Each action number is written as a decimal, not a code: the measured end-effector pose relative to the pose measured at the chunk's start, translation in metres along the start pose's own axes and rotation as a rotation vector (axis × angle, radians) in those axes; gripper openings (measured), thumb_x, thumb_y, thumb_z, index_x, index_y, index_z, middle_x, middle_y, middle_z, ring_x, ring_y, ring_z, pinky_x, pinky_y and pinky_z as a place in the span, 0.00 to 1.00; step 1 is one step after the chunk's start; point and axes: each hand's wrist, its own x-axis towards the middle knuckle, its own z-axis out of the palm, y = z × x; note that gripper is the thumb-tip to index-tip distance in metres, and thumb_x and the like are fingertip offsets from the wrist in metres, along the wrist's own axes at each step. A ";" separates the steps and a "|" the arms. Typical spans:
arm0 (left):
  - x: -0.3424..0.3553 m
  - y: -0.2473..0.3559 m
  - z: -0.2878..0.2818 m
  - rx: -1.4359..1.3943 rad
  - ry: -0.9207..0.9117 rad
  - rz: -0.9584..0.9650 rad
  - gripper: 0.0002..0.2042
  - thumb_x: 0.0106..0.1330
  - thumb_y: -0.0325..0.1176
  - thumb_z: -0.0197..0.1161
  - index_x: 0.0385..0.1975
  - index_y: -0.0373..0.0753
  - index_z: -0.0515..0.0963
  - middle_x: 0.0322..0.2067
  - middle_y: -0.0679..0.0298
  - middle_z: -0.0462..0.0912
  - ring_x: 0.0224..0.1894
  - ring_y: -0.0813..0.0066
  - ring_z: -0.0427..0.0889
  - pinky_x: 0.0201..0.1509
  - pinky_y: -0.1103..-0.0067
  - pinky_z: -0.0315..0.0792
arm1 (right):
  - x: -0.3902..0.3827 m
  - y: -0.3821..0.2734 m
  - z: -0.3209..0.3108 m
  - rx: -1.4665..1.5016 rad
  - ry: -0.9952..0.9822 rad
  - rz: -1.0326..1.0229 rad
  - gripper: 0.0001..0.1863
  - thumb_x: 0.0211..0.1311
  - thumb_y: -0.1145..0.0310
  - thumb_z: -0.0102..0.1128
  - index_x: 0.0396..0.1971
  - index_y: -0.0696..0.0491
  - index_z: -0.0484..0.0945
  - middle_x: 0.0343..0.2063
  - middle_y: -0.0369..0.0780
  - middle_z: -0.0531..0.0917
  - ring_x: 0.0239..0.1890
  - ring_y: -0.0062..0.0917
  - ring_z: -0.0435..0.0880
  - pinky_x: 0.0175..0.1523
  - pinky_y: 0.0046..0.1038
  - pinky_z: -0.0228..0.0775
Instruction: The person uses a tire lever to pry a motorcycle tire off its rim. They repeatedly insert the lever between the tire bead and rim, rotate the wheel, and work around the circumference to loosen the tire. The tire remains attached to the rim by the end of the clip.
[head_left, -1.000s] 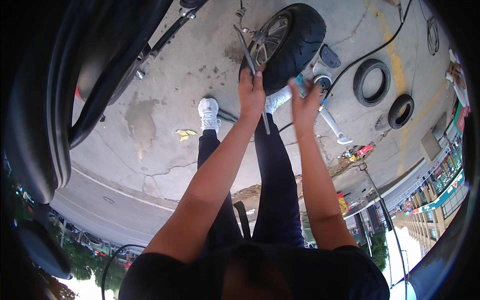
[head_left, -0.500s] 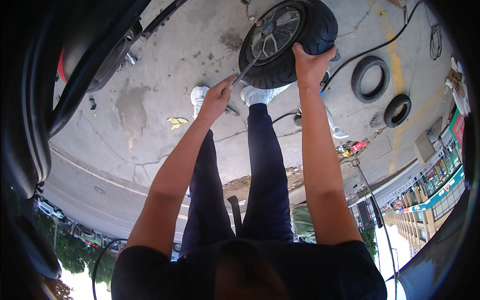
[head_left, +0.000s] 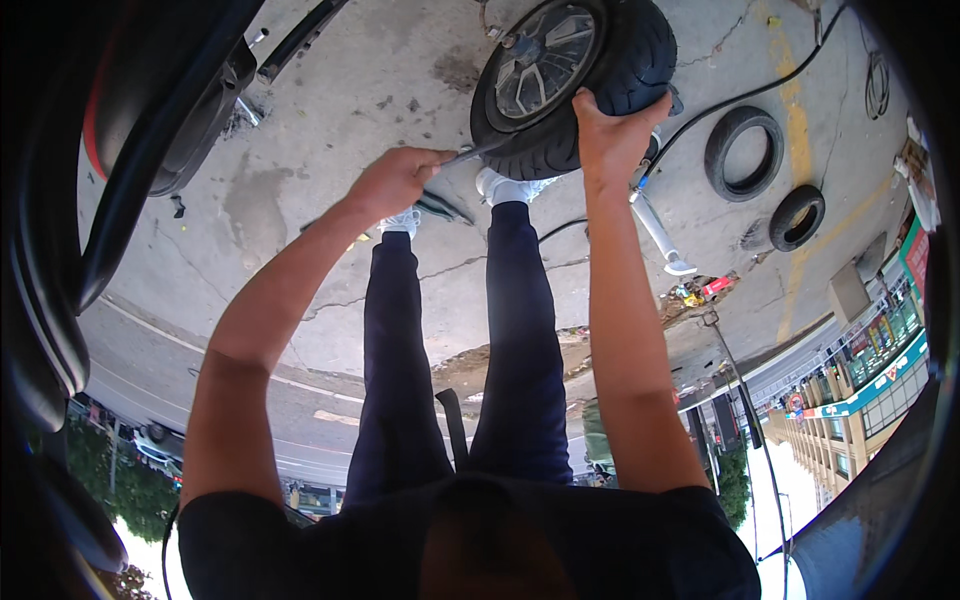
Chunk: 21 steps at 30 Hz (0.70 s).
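Upper middle, a black scooter wheel [head_left: 535,60] with a spoked metal rim leans tilted just beyond my shoes [head_left: 505,185]. My left hand [head_left: 395,180] is closed on a thin metal tyre lever [head_left: 472,154], whose far end reaches the lower left of the wheel where tyre and rim meet. My right hand [head_left: 615,130] grips the outside of the tyre on its right, thumb on the near edge and fingers over the tread.
A dark scooter body [head_left: 160,130] fills the left edge. At right lie two loose tyres [head_left: 734,185] [head_left: 810,225], a black hose [head_left: 750,90], a white pump-like tool [head_left: 655,230], a coiled cable [head_left: 877,85] and litter [head_left: 705,292] on cracked concrete [head_left: 260,200].
My left hand has swung left and down, angling the lever flatter against the wheel. My right hand, loose a second ago, has taken hold of the tyre.
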 end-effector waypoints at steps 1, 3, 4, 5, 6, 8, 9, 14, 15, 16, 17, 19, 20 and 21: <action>-0.002 0.005 0.006 -0.063 -0.027 -0.047 0.14 0.69 0.31 0.51 0.50 0.38 0.78 0.39 0.53 0.83 0.40 0.60 0.82 0.46 0.73 0.72 | -0.002 0.001 0.001 -0.003 0.005 -0.027 0.55 0.41 0.59 0.72 0.64 0.66 0.45 0.50 0.62 0.73 0.52 0.50 0.76 0.59 0.35 0.66; -0.009 0.016 0.020 -0.150 -0.078 -0.244 0.15 0.70 0.29 0.51 0.53 0.36 0.76 0.28 0.59 0.80 0.32 0.76 0.73 0.42 0.79 0.69 | -0.007 0.003 0.000 -0.002 0.018 -0.076 0.55 0.41 0.60 0.72 0.64 0.65 0.45 0.49 0.62 0.74 0.51 0.51 0.77 0.57 0.36 0.68; -0.014 0.005 0.037 -0.178 0.035 -0.162 0.15 0.70 0.29 0.51 0.53 0.37 0.76 0.29 0.60 0.80 0.32 0.77 0.73 0.42 0.80 0.69 | -0.010 0.001 0.001 -0.015 0.004 -0.045 0.55 0.41 0.60 0.72 0.65 0.64 0.45 0.48 0.62 0.75 0.50 0.51 0.78 0.57 0.36 0.68; -0.019 -0.006 0.054 -0.204 0.143 -0.074 0.15 0.70 0.29 0.51 0.53 0.37 0.76 0.29 0.61 0.80 0.31 0.78 0.72 0.41 0.82 0.68 | -0.013 -0.003 0.000 -0.032 -0.004 -0.012 0.55 0.42 0.60 0.72 0.65 0.64 0.45 0.47 0.61 0.76 0.49 0.52 0.78 0.56 0.36 0.69; -0.025 0.013 0.058 -0.225 0.087 -0.251 0.15 0.69 0.31 0.53 0.53 0.40 0.77 0.27 0.51 0.80 0.28 0.68 0.76 0.38 0.75 0.70 | -0.014 -0.004 -0.001 -0.051 -0.003 0.023 0.55 0.42 0.60 0.71 0.65 0.63 0.45 0.46 0.61 0.76 0.48 0.52 0.79 0.55 0.37 0.69; -0.034 -0.006 0.101 -0.298 0.314 -0.132 0.15 0.68 0.31 0.53 0.54 0.42 0.76 0.29 0.50 0.81 0.28 0.66 0.78 0.38 0.75 0.71 | -0.018 -0.007 0.004 -0.058 0.023 0.009 0.56 0.41 0.60 0.72 0.65 0.62 0.45 0.45 0.60 0.78 0.46 0.52 0.79 0.53 0.37 0.70; -0.036 0.003 0.111 -0.357 0.368 -0.142 0.15 0.68 0.31 0.53 0.54 0.42 0.76 0.31 0.50 0.82 0.29 0.65 0.79 0.38 0.75 0.71 | -0.018 -0.005 0.006 -0.066 0.042 0.005 0.56 0.41 0.59 0.72 0.66 0.62 0.45 0.44 0.60 0.78 0.46 0.52 0.80 0.53 0.37 0.71; -0.032 0.032 0.128 -0.315 0.374 -0.342 0.16 0.67 0.28 0.52 0.54 0.44 0.76 0.38 0.48 0.82 0.38 0.55 0.83 0.42 0.73 0.73 | -0.009 -0.004 0.005 -0.101 0.026 0.043 0.56 0.40 0.59 0.71 0.66 0.61 0.45 0.45 0.59 0.78 0.47 0.51 0.80 0.53 0.37 0.70; -0.032 0.034 0.137 -0.320 0.436 -0.314 0.16 0.67 0.28 0.52 0.54 0.44 0.76 0.39 0.48 0.82 0.40 0.53 0.83 0.42 0.72 0.74 | -0.007 -0.006 0.004 -0.102 0.018 0.057 0.55 0.40 0.59 0.71 0.66 0.60 0.45 0.45 0.60 0.78 0.47 0.50 0.80 0.54 0.37 0.70; -0.033 0.035 0.143 -0.357 0.476 -0.294 0.16 0.66 0.28 0.52 0.52 0.45 0.77 0.36 0.48 0.82 0.40 0.51 0.82 0.41 0.69 0.74 | -0.006 -0.006 0.003 -0.081 0.016 0.052 0.55 0.40 0.58 0.71 0.66 0.60 0.46 0.45 0.60 0.78 0.47 0.50 0.79 0.54 0.37 0.70; -0.030 0.030 0.148 -0.333 0.465 -0.278 0.15 0.66 0.28 0.53 0.52 0.45 0.78 0.36 0.48 0.82 0.39 0.50 0.82 0.40 0.68 0.74 | -0.003 -0.006 0.000 -0.061 0.023 0.047 0.55 0.40 0.58 0.70 0.66 0.59 0.46 0.45 0.60 0.78 0.47 0.50 0.79 0.54 0.37 0.69; -0.030 0.013 0.154 -0.290 0.441 -0.267 0.14 0.66 0.29 0.54 0.50 0.45 0.79 0.35 0.48 0.82 0.37 0.50 0.82 0.38 0.67 0.74 | 0.001 -0.008 -0.005 -0.050 -0.004 0.086 0.55 0.39 0.58 0.70 0.66 0.58 0.47 0.45 0.60 0.78 0.48 0.50 0.79 0.55 0.37 0.69; -0.023 0.025 0.130 -0.240 0.334 -0.322 0.13 0.64 0.29 0.56 0.48 0.44 0.79 0.34 0.48 0.82 0.35 0.49 0.82 0.36 0.66 0.73 | 0.006 -0.011 -0.012 -0.068 -0.004 0.134 0.55 0.39 0.57 0.70 0.66 0.58 0.48 0.46 0.60 0.78 0.48 0.50 0.79 0.55 0.37 0.69; -0.020 0.020 0.113 -0.137 0.309 -0.277 0.13 0.65 0.29 0.55 0.47 0.44 0.80 0.28 0.47 0.80 0.27 0.54 0.80 0.32 0.69 0.71 | 0.006 -0.014 -0.013 -0.072 -0.030 0.180 0.55 0.39 0.57 0.70 0.66 0.58 0.48 0.46 0.60 0.78 0.48 0.49 0.79 0.55 0.37 0.68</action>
